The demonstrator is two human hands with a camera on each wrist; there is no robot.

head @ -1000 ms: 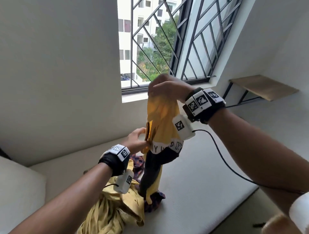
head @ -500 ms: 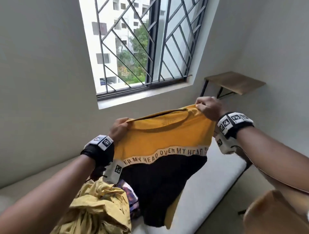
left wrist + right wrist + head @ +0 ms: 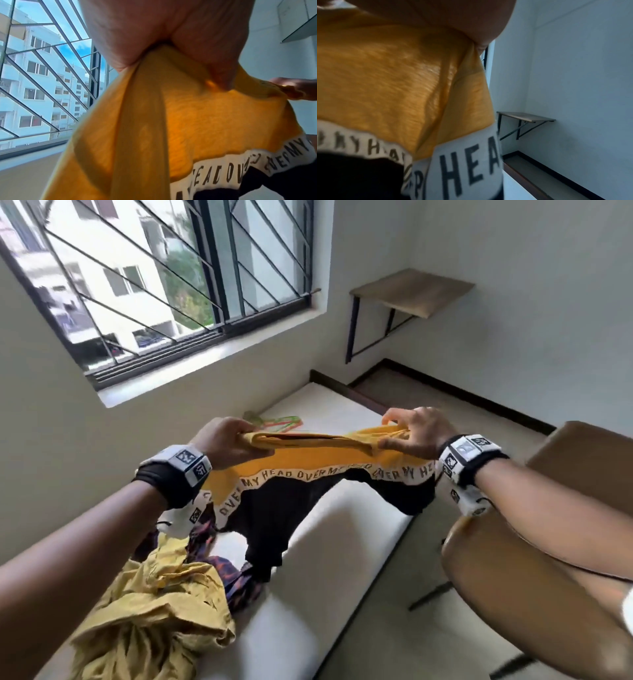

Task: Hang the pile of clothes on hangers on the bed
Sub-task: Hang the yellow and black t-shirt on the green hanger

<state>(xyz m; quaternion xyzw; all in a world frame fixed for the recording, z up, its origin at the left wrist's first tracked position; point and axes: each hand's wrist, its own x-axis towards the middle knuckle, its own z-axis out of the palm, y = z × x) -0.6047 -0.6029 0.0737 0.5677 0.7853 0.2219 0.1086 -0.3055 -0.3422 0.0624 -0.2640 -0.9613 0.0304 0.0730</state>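
Observation:
A yellow and black T-shirt (image 3: 301,470) with a white lettered band is stretched flat between my hands above the bed (image 3: 342,525). My left hand (image 3: 227,441) grips its left shoulder, and my right hand (image 3: 409,431) pinches the right shoulder. Both wrist views show the same shirt (image 3: 180,121) (image 3: 385,81) hanging from the fingers. Coloured hangers (image 3: 279,422) lie on the far end of the bed, partly hidden behind the shirt. The clothes pile (image 3: 161,604), a mustard garment over a dark patterned one, lies at the near left of the bed.
A barred window (image 3: 164,278) fills the wall beyond the bed. A small wooden wall shelf (image 3: 411,290) on black brackets hangs in the far right corner. A brown chair (image 3: 513,549) stands at the right beside the bed.
My hands have spread apart and lowered, taking the shirt from a bunched vertical hold to a wide horizontal stretch over the bed. My head has tilted down and right.

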